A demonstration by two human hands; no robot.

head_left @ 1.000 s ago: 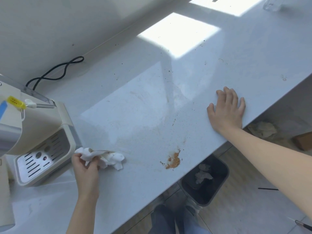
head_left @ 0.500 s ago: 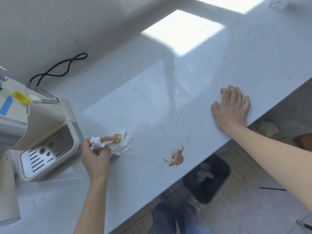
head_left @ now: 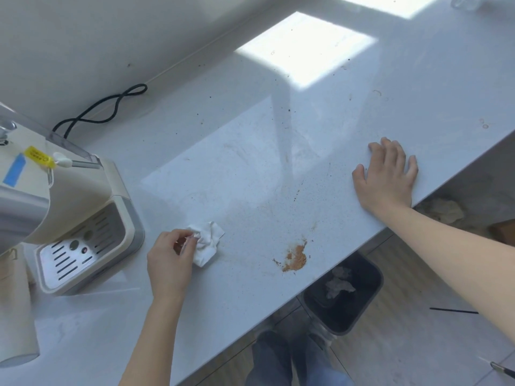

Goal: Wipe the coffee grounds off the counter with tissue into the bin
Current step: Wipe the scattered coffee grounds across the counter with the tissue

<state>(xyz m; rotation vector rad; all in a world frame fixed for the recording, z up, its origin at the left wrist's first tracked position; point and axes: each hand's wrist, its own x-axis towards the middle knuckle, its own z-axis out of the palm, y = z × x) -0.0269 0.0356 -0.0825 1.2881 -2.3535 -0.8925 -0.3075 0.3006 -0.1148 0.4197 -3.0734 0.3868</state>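
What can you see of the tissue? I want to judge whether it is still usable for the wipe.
The tissue is white, thin paper, crumpled into a loose wad with folds and creases. It rests on the pale counter, right of the coffee machine and left of the brown grounds pile, apart from it. The left hand pinches its near edge with the fingers. Its visible side looks clean.

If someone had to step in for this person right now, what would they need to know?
Left hand: grip shut on the crumpled tissue, resting on the counter beside the coffee machine.
Right hand: open, flat on the counter near its front edge, holding nothing.
Coffee grounds: a brown pile near the front edge, with fine specks scattered beyond it.
Bin: on the floor just below that edge, crumpled paper already inside.
Left: sweep the pile and specks over the edge into the bin, probably the tissue too.
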